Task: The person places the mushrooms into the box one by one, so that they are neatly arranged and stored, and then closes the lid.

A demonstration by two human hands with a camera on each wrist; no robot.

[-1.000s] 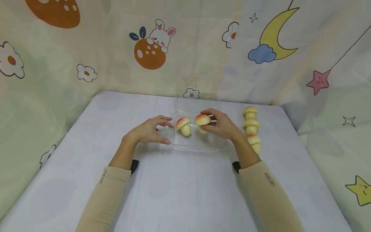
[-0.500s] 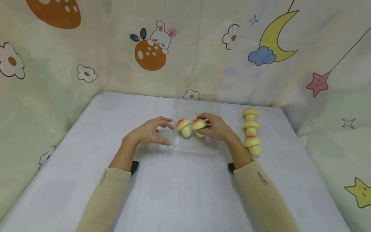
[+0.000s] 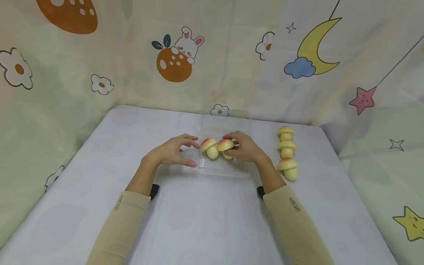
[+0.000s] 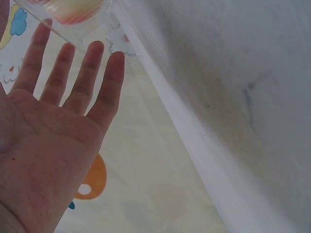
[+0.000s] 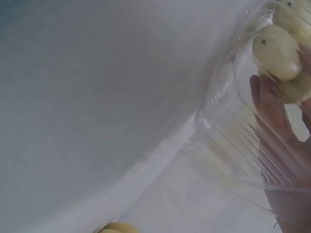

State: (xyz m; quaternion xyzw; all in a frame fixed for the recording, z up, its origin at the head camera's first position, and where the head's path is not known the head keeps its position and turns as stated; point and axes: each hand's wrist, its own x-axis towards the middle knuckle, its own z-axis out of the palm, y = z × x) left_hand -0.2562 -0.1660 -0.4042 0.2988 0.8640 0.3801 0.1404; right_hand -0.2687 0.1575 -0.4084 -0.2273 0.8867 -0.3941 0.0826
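Note:
In the head view, a clear plastic box [image 3: 225, 173] lies toward the back of the table. My right hand [image 3: 246, 147] reaches into it and grips a toy mushroom [image 3: 226, 144] by its red-and-yellow cap, thumb on the near side. Close beside that one, on the left, rests a second toy mushroom [image 3: 210, 148] with its pale stem toward me. My left hand [image 3: 173, 150] is at the box's left side, thumb apart and fingers spread. The left wrist view shows its fingers [image 4: 90, 77] extended by the box. Through the clear wall, the right wrist view shows a pale stem end [image 5: 277, 51].
To the right of the box, several toy mushrooms [image 3: 287, 147] form a line running front to back. The white-covered table [image 3: 205, 221] ends at a printed fabric backdrop [image 3: 132, 55] at the back and sides.
My right hand has moved left and slightly nearer with the held mushroom, bringing it up to the second one. The left hand has stayed nearly still.

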